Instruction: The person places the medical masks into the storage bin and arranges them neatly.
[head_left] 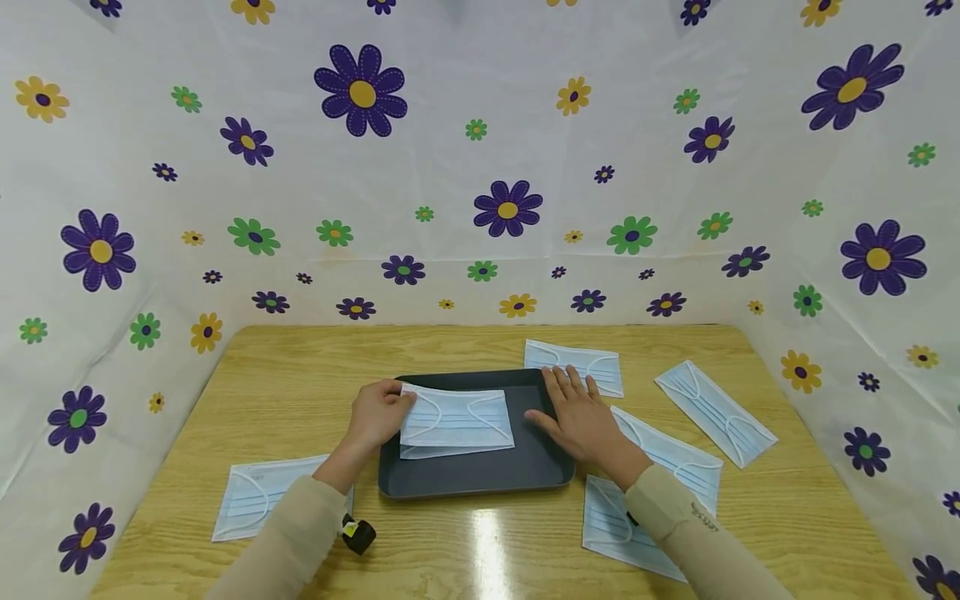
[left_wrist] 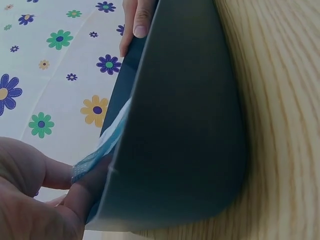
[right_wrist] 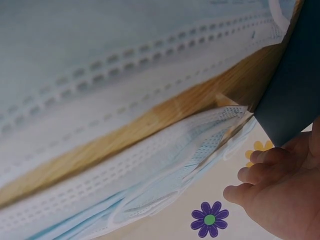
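Observation:
A dark grey tray stands on the table, and light blue face masks, one overlapping another, lie in its left part. My left hand pinches the left end of the masks between thumb and fingers, at the tray's left rim. In the left wrist view, the pinched mask edge shows above the tray wall. My right hand rests on the tray's right rim, its fingers extended. The right wrist view shows this hand against the tray's outer side.
Several more face masks lie about: one behind the tray, one at far right, two by my right forearm, and one partly under my left forearm. A small black object is beside my left sleeve. Flower-printed cloth surrounds the wooden table.

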